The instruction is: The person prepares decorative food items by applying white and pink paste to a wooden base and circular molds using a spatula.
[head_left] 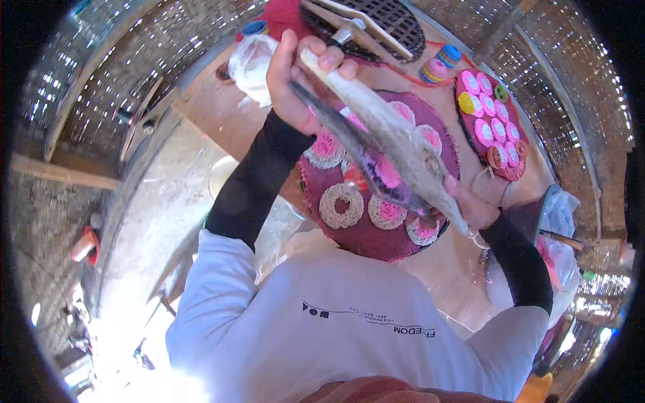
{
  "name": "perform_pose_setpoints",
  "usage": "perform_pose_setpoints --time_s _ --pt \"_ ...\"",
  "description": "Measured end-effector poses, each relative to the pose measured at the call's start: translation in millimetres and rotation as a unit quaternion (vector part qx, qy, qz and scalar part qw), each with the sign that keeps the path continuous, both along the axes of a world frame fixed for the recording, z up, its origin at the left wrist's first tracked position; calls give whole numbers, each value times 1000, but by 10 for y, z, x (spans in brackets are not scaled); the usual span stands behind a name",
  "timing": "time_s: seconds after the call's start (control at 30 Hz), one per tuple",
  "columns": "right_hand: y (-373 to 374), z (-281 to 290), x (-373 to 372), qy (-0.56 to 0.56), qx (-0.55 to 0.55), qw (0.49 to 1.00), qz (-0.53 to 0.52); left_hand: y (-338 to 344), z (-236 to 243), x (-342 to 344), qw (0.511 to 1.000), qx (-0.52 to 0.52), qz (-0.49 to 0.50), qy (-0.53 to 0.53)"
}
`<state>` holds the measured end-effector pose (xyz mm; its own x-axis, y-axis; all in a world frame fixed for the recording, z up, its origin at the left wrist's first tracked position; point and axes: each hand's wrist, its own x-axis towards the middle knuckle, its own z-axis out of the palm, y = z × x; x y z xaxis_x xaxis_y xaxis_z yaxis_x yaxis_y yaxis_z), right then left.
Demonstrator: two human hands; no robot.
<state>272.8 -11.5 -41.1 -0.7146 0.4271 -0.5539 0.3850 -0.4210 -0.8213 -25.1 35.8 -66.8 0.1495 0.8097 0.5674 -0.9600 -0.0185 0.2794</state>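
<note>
Slanting across the middle is a long, worn, wooden-looking frame (403,138), with a pale, rough bar and a dark bar side by side and a gap between them. My left hand (289,87) is closed round its upper end, fingers curled over the pale bar. At the lower right end my right hand (474,205) grips it, some of its fingers hidden behind. Beneath the frame lies a round maroon woven piece (376,250). Pink-and-white crocheted rosettes (387,213) and a cream crocheted ring (341,207) sit on it, partly covered by the frame.
A second maroon piece (514,171) with pink rosettes lies at the right, near stacked yarn spools (441,62). A white plastic bag (254,66) is at the upper left. A dark woven lattice piece (396,23) with a wooden frame stands at the back of the table (208,101).
</note>
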Motion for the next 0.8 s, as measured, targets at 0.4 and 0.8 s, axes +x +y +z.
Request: perform_pose_setpoints --time_s 0.4,0.8 --pt "-62 -283 -116 -47 51 993 97 -642 -576 -164 988 -72 135 3" --pt "-83 -226 -216 -104 148 981 72 -706 -628 -119 966 -153 205 -42"
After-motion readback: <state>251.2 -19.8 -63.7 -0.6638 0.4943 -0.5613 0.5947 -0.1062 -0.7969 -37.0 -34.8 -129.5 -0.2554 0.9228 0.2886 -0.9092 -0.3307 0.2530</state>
